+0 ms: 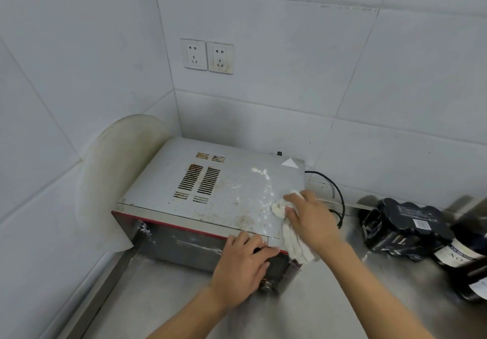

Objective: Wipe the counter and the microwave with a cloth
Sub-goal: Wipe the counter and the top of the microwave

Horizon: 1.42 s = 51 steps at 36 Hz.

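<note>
Tiled corner, steel counter [290, 317]: right hand [311, 217] clutches cloth [296, 244] on microwave [237, 193] top's right front corner, white smears [259, 174] lying back-left of it; left hand [242, 265], fingers flat and holding nothing, braces the front edge.

1. The microwave [210, 188] is a grey metal box with a red-edged front. It stands upright on the counter, and its front faces 6 o'clock. Vent slots sit toward 10 o'clock on its top, with brown specks and white smears toward 3 o'clock.
2. The cloth [297, 244] is white and crumpled. It lies at the top's 4 o'clock corner under the right hand [311, 217], which grips it, and one end hangs over the front edge.
3. The counter [303, 312] is dull stainless steel and spreads from the microwave toward 6 and 3 o'clock.
</note>
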Tool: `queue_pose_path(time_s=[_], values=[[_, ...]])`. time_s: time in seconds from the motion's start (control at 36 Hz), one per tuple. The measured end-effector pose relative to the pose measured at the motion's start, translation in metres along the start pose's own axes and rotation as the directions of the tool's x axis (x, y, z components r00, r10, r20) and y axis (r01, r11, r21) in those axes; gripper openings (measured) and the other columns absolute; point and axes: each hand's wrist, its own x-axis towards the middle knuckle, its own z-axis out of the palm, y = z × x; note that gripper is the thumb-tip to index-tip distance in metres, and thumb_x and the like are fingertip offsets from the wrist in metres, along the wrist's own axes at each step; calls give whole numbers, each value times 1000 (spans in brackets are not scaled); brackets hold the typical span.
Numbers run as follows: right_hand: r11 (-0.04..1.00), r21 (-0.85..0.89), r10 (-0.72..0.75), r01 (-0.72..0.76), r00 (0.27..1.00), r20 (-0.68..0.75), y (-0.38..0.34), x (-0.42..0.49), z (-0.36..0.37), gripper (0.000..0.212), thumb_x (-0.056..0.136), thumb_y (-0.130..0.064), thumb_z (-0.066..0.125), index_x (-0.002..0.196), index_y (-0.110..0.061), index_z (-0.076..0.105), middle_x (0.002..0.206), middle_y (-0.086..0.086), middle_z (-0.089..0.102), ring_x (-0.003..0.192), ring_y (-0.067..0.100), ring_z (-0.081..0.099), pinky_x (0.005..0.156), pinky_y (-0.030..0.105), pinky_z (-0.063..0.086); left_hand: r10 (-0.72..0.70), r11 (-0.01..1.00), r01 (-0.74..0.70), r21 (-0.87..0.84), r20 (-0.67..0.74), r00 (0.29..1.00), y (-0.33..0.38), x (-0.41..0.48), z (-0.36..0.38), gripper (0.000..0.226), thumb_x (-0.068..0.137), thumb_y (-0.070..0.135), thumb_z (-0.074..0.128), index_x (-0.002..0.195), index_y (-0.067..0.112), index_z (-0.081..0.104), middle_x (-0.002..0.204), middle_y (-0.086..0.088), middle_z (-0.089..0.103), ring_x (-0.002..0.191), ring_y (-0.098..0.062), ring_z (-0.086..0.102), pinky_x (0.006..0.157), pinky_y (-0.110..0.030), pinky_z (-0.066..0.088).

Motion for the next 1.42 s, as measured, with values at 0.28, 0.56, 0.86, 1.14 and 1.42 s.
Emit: queue_pose_path(time_s=[0.28, 0.56, 0.86, 1.14, 1.42], values=[[992, -11, 128, -128, 991, -28, 2, 31, 8, 36, 104, -52, 44, 132, -31, 53, 130, 8, 52, 102, 35, 61, 74, 46, 58, 16, 1000, -16, 0, -16, 1000, -5, 2, 3, 34, 94, 39, 63, 128, 40, 64, 105, 15, 52, 96, -12, 48, 75, -32, 44], [992, 34, 122, -120, 991, -64, 0, 23, 5, 26, 103, -41, 54, 124, -26, 58, 124, 8, 51, 96, 32, 59, 68, 41, 55, 8, 1000, -8, -5, -22, 1000, -2, 1, -1, 35, 95, 38, 63, 131, 37, 64, 106, 13, 53, 97, -14, 47, 75, -35, 46], [991, -37, 126, -129, 989, -78, 8, 64, 11, 35, 106, -43, 49, 133, -22, 54, 130, 15, 51, 105, 41, 58, 73, 43, 50, 85, 992, -79, 99, -65, 994, -5, 0, 4, 35, 97, 33, 62, 131, 29, 66, 108, 5, 62, 91, -20, 52, 75, -37, 44], [978, -137, 143, -155, 985, -94, 24, 140, 14, 36, 107, -36, 45, 132, -14, 59, 131, 21, 47, 101, 45, 56, 82, 46, 44, 32, 996, -26, 84, -74, 997, 2, 2, 3, 35, 96, 29, 64, 131, 30, 65, 107, 6, 60, 90, -20, 50, 73, -36, 44], [999, -40, 33, -34, 999, -32, 18, 89, 2, 35, 104, -37, 54, 135, -22, 60, 136, 12, 50, 101, 44, 61, 81, 46, 53, 48, 997, -42, 62, -101, 994, -2, -1, 7, 32, 100, 31, 59, 131, 30, 65, 105, 6, 61, 87, -20, 52, 72, -39, 46]])
